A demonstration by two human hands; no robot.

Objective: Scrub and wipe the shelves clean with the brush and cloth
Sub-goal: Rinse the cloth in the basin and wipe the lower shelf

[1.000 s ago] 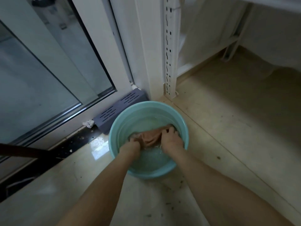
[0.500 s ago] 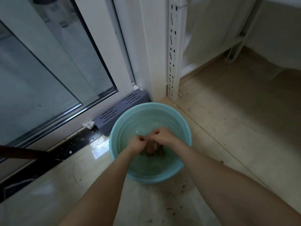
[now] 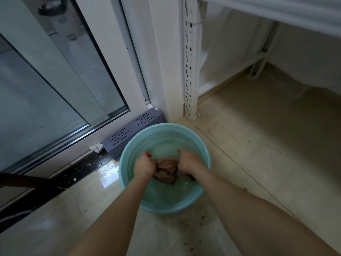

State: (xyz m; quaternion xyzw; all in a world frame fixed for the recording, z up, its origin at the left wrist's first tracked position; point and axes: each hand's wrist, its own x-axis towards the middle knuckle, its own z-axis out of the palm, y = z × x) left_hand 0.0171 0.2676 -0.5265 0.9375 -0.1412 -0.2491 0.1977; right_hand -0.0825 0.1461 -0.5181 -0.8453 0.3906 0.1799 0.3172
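Observation:
A teal basin (image 3: 205,154) with water stands on the floor in front of me. Inside it, a wet brownish-orange cloth (image 3: 167,170) is stretched between both my hands. My left hand (image 3: 144,165) grips the cloth's left end, fingers curled round it. My right hand (image 3: 186,161) grips the right end in the same way. The white metal shelf upright (image 3: 189,71) with punched holes rises just behind the basin, and a shelf board's edge (image 3: 276,8) runs across the top right. No brush is in view.
A glass sliding door (image 3: 55,80) fills the left side, with a dark track (image 3: 55,183) along the floor. A grey slotted box (image 3: 132,132) lies against the door frame beside the basin. A crumpled white scrap (image 3: 96,147) lies near it. Specks of dirt dot the beige floor tiles (image 3: 267,154).
Half a second ago my hands were pressed together over the bunched cloth; now they have pulled apart and the cloth is spread between them.

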